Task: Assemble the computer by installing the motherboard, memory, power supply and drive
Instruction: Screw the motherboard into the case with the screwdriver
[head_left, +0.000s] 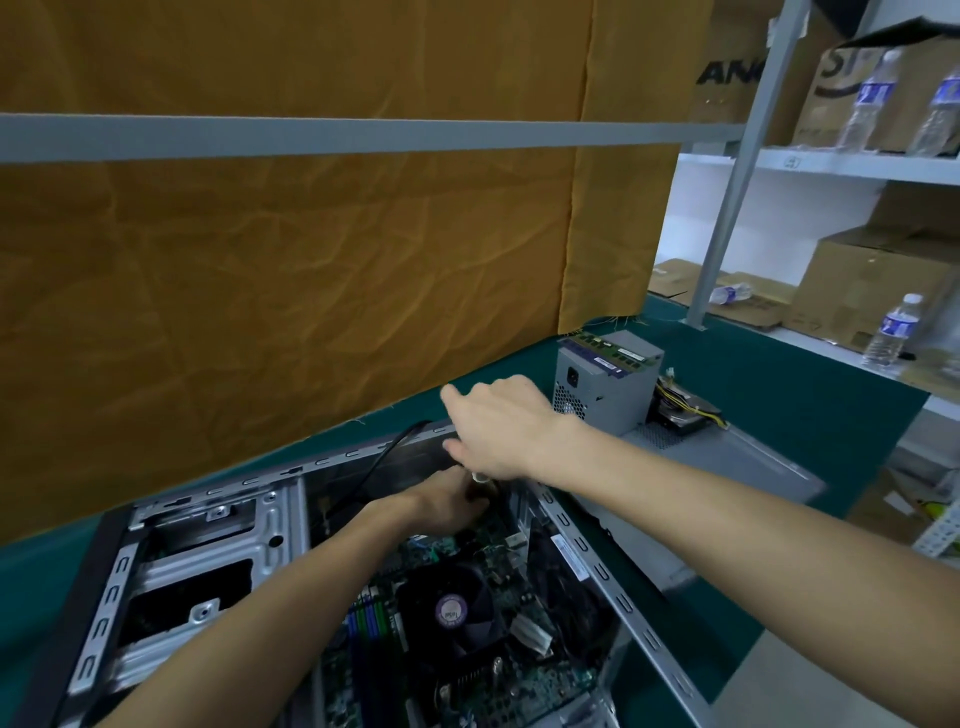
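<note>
An open grey computer case (156, 582) lies on the green table. The motherboard (519, 670) sits inside it, with a black CPU fan (452, 613) and blue and green memory slots (369, 618). My left hand (447, 501) reaches deep into the far corner of the case, its fingers curled around something small that is hidden. Just above it my right hand (498, 431) grips a tool whose pale tip (480, 477) points down. A grey power supply (605, 387) stands beyond the case with memory sticks (615, 351) on top. A hard drive (685, 410) lies behind it.
A black cable (387, 454) loops over the case's far wall. The grey side panel (727, 467) lies right of the case. An orange cloth hangs behind the table. Shelves at the right hold cardboard boxes and water bottles (896, 332).
</note>
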